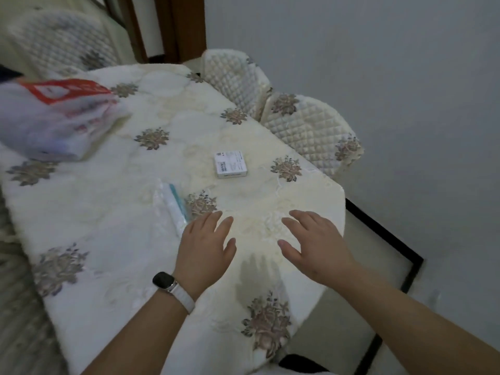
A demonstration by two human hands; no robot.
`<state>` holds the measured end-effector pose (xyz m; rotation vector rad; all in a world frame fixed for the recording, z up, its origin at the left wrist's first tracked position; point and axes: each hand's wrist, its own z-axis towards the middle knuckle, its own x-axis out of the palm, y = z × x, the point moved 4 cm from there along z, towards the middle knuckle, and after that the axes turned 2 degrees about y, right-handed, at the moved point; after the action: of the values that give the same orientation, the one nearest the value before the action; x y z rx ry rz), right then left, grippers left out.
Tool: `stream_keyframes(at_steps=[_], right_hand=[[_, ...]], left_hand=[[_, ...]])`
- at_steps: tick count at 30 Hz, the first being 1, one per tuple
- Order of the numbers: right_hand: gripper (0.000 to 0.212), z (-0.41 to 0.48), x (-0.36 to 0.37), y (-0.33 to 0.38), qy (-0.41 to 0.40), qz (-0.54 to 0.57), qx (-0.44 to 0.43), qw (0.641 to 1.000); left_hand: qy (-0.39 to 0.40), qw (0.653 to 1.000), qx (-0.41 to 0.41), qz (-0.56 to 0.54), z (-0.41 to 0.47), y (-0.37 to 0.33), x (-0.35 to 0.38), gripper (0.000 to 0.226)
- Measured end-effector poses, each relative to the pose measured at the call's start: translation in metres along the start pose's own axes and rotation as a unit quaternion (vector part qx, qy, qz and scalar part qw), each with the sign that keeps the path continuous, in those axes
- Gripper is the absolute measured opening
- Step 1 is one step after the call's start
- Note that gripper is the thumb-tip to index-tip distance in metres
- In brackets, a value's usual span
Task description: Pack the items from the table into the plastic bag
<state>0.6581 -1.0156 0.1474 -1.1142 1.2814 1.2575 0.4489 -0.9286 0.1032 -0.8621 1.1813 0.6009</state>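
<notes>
A white plastic bag (54, 117) with red print lies crumpled at the table's far left. A small white box (230, 164) with a label sits flat near the middle of the table. A clear packet holding a teal-and-white item (174, 208) lies nearer, just left of my left hand. My left hand (207, 244), with a watch on its wrist, hovers palm down, fingers spread, holding nothing. My right hand (313, 242) is beside it near the table's right edge, also spread and holding nothing. Both hands are short of the box.
The table (108, 212) wears a cream quilted cloth with embroidered flowers. Two padded chairs (305, 123) stand against its far right side, another chair (62, 41) at the back left. A grey wall rises on the right, and a dark-framed floor edge runs below the table's right corner.
</notes>
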Motion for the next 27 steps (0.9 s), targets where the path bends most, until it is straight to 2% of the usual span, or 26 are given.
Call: stream_keyframes(at_steps=[5, 12, 21, 27], right_hand=[[0.053, 0.058, 0.029, 0.006, 0.042, 0.014, -0.066, 0.997], [0.054, 0.161, 0.074, 0.002, 0.081, 0.046, -0.144, 0.985], [0.056, 0.308, 0.128, -0.022, 0.085, 0.071, -0.19, 0.975], [0.074, 0.377, 0.155, -0.035, 0.115, 0.088, -0.187, 0.972]], left_hand=[[0.01, 0.992, -0.128, -0.022, 0.004, 0.046, 0.017, 0.047], [0.048, 0.95, -0.307, -0.013, 0.019, 0.093, 0.042, 0.054], [0.092, 0.881, -0.464, -0.015, 0.056, 0.124, 0.071, 0.076], [0.109, 0.834, -0.537, -0.071, 0.061, 0.131, 0.089, 0.083]])
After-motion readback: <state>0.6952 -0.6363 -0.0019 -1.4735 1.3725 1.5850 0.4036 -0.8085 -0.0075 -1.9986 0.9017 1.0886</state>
